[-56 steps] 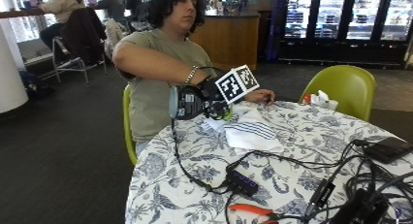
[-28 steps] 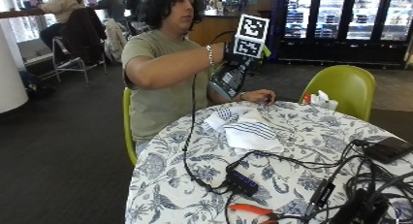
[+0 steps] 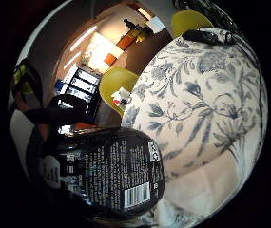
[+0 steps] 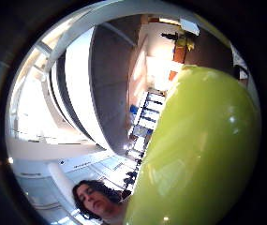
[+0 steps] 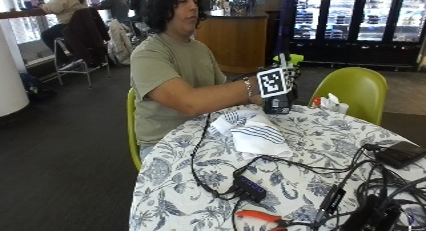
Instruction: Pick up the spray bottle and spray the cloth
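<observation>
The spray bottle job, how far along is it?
Pick-up looks done: the black-gloved right hand holds the dark spray bottle with the lime-green top above the floral-patterned table. It hangs beside the white, blue-striped cloth. Whether any spraying has happened is not visible, so that step seems left.

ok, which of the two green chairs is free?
The green chair past the table, behind the right hand holding the spray bottle: nobody in it. The person sits in the other chair.
</observation>
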`<state>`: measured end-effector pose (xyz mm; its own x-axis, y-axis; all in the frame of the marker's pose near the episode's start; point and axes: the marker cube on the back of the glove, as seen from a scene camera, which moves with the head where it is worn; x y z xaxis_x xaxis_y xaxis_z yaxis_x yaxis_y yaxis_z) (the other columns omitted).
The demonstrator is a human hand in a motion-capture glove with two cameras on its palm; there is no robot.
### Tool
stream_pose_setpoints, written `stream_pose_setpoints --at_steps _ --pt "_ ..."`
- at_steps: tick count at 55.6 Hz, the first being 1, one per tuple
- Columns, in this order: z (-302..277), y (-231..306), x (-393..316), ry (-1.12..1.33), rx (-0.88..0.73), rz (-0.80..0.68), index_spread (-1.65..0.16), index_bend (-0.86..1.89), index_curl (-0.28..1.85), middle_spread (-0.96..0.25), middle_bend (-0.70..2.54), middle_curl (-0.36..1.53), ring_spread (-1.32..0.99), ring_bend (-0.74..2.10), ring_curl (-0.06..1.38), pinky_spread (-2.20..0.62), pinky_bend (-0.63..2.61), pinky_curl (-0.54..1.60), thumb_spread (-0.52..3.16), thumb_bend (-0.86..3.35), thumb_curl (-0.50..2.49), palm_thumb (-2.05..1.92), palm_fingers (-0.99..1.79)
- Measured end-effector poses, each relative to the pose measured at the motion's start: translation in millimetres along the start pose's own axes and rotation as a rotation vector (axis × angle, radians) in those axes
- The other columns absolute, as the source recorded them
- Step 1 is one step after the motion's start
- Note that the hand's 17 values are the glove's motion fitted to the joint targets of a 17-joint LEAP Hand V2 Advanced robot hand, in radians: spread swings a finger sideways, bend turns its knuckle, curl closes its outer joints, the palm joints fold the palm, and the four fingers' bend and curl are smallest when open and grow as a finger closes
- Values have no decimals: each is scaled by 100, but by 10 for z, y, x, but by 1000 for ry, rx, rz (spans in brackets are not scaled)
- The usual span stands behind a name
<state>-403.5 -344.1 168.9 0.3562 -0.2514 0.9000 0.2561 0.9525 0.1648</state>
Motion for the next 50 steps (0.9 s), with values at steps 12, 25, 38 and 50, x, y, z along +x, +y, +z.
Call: stream_pose_setpoints --at_steps 12,25,38,50 --pt "252 79 331 20 90 -51 -27 21 67 -15 64 58 -17 70 49 -24 45 42 46 -3 83 101 134" --pt "349 58 376 -11 130 -87 -27 23 68 -16 65 58 -18 71 49 -26 45 42 44 -3 84 100 136" --pt "473 -295 486 6 153 -98 -28 24 68 -17 65 58 -18 72 49 -27 44 42 41 -3 85 100 136" --pt "503 -644 545 2 214 -88 -28 25 68 -17 66 58 -19 72 49 -28 45 42 39 -3 85 100 136"
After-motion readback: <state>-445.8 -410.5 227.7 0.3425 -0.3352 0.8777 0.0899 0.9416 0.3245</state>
